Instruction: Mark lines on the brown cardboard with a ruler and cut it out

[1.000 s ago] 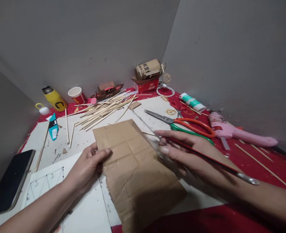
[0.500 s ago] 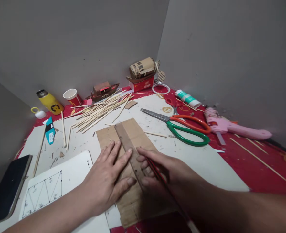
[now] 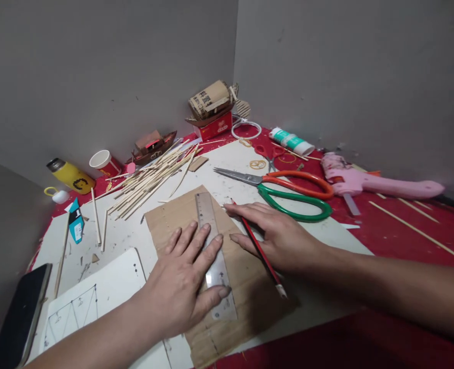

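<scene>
head view: ruler pressed on cardboard, pencil at its edge

head view, item 1: cardboard sheet (image 3: 245, 287), brown, creased, rough-edged, lying flat on a white board (image 3: 327, 246) at the near middle of the table; its near corner runs past the board onto the red table cover (image 3: 422, 246).

item 2: ruler (image 3: 211, 225), clear and greyish with printed marks, laid lengthwise on the cardboard, far end close to the sheet's far edge, near end towards the person.

item 3: left hand (image 3: 184, 282), palm down, fingers spread and flat, not clenched; fingers and thumb press on the ruler and the cardboard beside it.

item 4: right hand (image 3: 276, 236), just right of the ruler, resting on the cardboard, fingers loosely curled about a pencil (image 3: 261, 251).

item 5: the pencil, red and black, slanted, its far tip near the ruler's right edge, its metal end pointing back towards the person.

item 6: scissors (image 3: 284, 189), orange and green handles, blades closed, on the board beyond the right hand.

item 7: pink glue gun (image 3: 369, 182), on the red cover at right.

item 8: bundle of wooden sticks (image 3: 153, 174), loose, far left of the cardboard.

item 9: notebook (image 3: 99, 297) with a drawn truss, left of the left hand; dark phone (image 3: 19, 318) beside it at the table edge.
</scene>
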`<control>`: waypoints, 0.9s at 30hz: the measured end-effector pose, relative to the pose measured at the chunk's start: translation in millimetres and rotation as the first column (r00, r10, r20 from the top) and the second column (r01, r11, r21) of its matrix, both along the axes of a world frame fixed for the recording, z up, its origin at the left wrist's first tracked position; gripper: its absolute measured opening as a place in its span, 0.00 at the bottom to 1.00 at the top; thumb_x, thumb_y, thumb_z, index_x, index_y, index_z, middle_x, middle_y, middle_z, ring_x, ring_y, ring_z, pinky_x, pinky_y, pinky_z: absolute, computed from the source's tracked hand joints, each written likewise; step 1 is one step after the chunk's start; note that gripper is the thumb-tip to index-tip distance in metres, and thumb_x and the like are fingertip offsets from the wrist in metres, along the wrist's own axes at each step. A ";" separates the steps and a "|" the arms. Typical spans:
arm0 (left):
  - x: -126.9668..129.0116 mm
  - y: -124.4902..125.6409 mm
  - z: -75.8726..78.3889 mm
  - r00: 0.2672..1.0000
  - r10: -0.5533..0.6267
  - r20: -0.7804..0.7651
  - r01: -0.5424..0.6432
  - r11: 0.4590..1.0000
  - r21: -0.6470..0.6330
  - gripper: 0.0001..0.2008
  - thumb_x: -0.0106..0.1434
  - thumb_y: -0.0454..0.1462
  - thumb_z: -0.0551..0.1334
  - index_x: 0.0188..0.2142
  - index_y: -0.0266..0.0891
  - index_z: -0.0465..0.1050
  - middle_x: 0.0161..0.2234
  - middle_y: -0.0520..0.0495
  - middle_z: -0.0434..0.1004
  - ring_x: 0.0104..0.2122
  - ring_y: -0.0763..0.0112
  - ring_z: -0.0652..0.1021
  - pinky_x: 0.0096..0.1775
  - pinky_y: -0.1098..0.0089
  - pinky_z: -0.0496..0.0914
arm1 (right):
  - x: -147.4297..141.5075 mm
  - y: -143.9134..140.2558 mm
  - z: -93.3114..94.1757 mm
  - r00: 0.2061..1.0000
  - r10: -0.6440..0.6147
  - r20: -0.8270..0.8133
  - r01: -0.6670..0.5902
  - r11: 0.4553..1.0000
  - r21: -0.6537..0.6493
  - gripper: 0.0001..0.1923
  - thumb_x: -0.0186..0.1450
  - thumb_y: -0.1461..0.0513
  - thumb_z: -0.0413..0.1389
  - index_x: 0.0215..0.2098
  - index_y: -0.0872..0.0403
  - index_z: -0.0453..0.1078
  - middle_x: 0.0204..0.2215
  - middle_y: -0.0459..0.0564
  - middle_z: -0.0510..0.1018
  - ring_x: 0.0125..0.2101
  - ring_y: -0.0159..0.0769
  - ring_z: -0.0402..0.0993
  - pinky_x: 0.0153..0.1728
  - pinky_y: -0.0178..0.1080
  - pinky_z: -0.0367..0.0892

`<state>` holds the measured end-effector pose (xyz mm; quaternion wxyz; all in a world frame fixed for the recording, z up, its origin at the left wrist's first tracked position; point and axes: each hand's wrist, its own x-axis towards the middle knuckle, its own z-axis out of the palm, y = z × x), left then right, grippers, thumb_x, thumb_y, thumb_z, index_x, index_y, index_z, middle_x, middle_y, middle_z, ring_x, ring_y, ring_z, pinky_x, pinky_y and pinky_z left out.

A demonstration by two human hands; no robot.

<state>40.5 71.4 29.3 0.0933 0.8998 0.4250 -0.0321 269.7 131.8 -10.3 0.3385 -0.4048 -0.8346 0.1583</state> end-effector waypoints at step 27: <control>-8.3 -39.4 -3.2 0.994 0.093 -0.057 -0.080 0.978 0.194 0.50 0.62 0.66 0.52 0.68 0.27 0.55 0.65 0.18 0.59 0.63 0.29 0.64 0.55 0.33 0.64 | -3.0 -27.5 -6.8 0.977 0.191 0.097 -0.201 0.974 0.105 0.23 0.61 0.67 0.58 0.56 0.59 0.71 0.44 0.61 0.82 0.42 0.50 0.78 0.40 0.49 0.74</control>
